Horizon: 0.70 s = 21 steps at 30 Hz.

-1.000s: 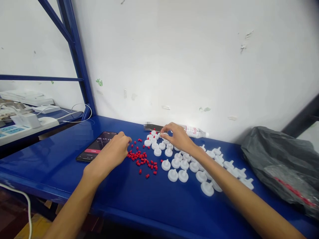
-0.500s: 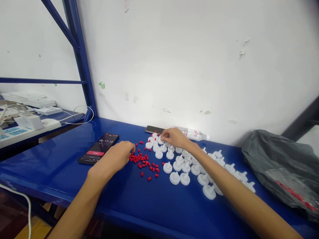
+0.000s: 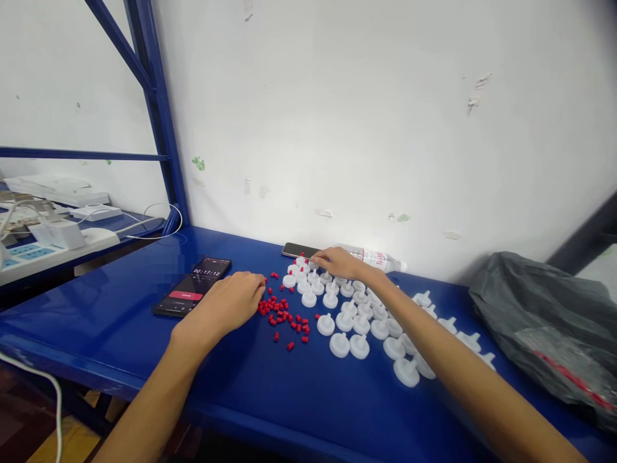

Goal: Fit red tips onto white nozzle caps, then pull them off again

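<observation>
Small red caps [image 3: 277,314] lie scattered on the blue table [image 3: 270,392]. My left hand [image 3: 241,294] is at the left edge of these caps, its fingers curled together and pointing down; whatever is between the fingertips is hidden. Many white plastic discs with a short nozzle on top [image 3: 359,346] stand to the right of the caps. Several at the back carry red caps on their nozzles. My right hand [image 3: 340,262] reaches over the back discs, thumb and forefinger pinched at a white disc partly hidden beneath them.
A phone with a running timer [image 3: 193,287] lies left of my left hand. Against the wall are another phone [image 3: 299,251] and a clear plastic bottle [image 3: 380,259]. A dark plastic bag [image 3: 535,321] sits at the right. A power strip [image 3: 43,260] is at far left.
My right hand has moved slightly up toward the back at the white discs. My left hand has shifted slightly right, its fingers still curled by the red caps.
</observation>
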### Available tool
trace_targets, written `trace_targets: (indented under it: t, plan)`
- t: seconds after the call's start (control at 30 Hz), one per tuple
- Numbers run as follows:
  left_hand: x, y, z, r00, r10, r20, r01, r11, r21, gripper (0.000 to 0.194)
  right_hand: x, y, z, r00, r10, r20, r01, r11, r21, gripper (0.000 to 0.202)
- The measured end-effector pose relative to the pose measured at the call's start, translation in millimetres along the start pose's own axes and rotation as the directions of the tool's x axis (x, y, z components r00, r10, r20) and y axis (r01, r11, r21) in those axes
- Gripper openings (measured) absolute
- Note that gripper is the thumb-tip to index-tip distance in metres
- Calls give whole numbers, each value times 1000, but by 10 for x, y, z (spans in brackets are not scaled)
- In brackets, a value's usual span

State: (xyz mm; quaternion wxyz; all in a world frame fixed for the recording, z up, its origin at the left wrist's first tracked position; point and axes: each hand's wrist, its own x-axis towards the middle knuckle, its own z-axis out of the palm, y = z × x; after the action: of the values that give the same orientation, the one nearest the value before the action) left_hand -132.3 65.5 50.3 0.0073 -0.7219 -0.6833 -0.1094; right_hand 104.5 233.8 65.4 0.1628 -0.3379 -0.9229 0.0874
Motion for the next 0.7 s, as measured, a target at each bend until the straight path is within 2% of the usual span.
trace_targets:
  t: [0.2, 0.27, 0.37, 0.43, 0.53, 0.6, 0.7]
  plan:
    - [-22, 79, -139, 994, -21, -107, 16, 999, -49, 35, -128, -102, -194, 974, 30, -226, -22, 999, 36, 11]
    - [-41, 154, -203, 989, -7, -150, -13, 992, -127, 33, -206, -178, -293, 972, 8, -234, 6, 998, 60, 7]
    - [-87, 303, -280, 973, 10, -233, -82, 950, -301, 27, -343, -352, -419, 977, -89, -194, 111, 988, 109, 5]
    - [-117, 403, -309, 961, 6, -278, -116, 917, -381, 26, -441, -514, -478, 975, -166, -148, 186, 974, 132, 22]
    - [-147, 523, -322, 953, 5, -303, -138, 897, -420, 29, -586, -807, -539, 965, -253, -65, 257, 963, 75, 63]
    - [-161, 579, -322, 955, 27, -297, -154, 898, -413, 30, -666, -1000, -569, 955, -296, -25, 296, 955, 23, 73]
    - [-180, 631, -330, 953, 71, -295, -187, 902, -388, 31, -743, -1205, -605, 947, -320, -18, 319, 947, -41, 73]
